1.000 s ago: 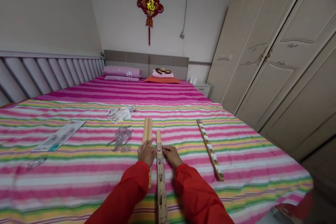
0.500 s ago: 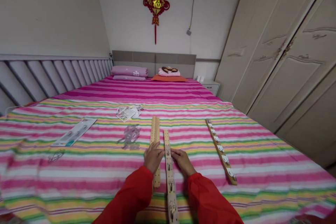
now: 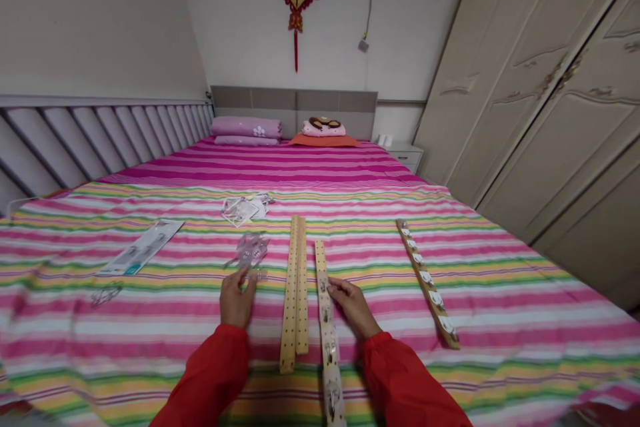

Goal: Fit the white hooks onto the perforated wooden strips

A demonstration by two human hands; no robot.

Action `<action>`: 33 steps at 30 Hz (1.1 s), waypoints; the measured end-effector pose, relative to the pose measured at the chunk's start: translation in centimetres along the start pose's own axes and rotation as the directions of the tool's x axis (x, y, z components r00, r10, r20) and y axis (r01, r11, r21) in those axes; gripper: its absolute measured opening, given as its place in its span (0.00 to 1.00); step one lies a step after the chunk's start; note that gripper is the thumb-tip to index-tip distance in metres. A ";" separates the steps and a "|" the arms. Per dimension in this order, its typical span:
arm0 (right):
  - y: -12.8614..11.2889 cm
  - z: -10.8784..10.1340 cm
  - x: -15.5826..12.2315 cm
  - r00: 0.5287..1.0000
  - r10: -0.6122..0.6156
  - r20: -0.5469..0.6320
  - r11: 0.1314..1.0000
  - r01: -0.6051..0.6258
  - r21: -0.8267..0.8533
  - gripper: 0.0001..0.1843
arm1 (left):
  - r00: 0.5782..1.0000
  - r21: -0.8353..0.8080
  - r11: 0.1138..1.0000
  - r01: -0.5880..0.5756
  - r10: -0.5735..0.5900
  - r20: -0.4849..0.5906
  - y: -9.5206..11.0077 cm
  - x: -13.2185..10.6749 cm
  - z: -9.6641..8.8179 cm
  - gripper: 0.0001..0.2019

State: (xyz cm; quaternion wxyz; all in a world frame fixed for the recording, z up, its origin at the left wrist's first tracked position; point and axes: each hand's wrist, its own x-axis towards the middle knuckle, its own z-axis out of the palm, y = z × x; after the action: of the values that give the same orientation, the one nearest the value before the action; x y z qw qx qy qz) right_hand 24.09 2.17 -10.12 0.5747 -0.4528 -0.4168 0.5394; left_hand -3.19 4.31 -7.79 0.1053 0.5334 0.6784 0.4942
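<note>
At the far left, a small tangle of thin loops (image 3: 107,293) (too blurred to name more exactly) lies on the striped bedsheet (image 3: 165,340), just nearer than a flat package of hooks (image 3: 143,248) slanting across the stripes. Next, the left hand (image 3: 237,299) reaches to the near edge of a heap of clear adhesive hooks (image 3: 251,249), thumb and forefinger parted, grasping nothing visible; loose packaging (image 3: 247,209) lies beyond. Two bare perforated wooden strips (image 3: 289,307) lie side by side. Right of them, a perforated strip with clear-backed metal hooks (image 3: 330,340) runs lengthwise; the right hand (image 3: 354,305) has its fingertips at that strip's right edge, by the farthest hook, whether gripping I cannot tell. Farthest right, a darker strip bears white-backed hooks (image 3: 427,277).
</note>
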 end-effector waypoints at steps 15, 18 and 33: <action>-1.3 0.3 -0.6 0.997 0.045 -0.063 0.998 -0.041 0.056 0.19 | 0.917 -0.297 0.868 0.397 -0.391 0.082 1.5 0.3 -1.1 0.15; -1.5 0.2 -0.6 0.995 0.057 -0.081 0.995 -0.050 0.089 0.20 | 0.884 -0.460 0.760 0.459 -0.445 0.147 2.5 -0.2 -1.7 0.12; -6.4 3.7 -6.6 0.947 -0.320 0.028 0.922 0.318 -0.220 0.14 | 0.649 -0.581 0.306 0.754 -0.484 0.587 11.8 -5.8 -4.5 0.16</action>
State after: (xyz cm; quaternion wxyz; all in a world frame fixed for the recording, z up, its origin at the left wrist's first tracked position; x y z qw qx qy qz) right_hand 21.57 -4.16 -2.99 0.6023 -0.4427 -0.5399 0.3870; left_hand 3.49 -3.67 1.37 0.6153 0.1878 0.5124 0.5689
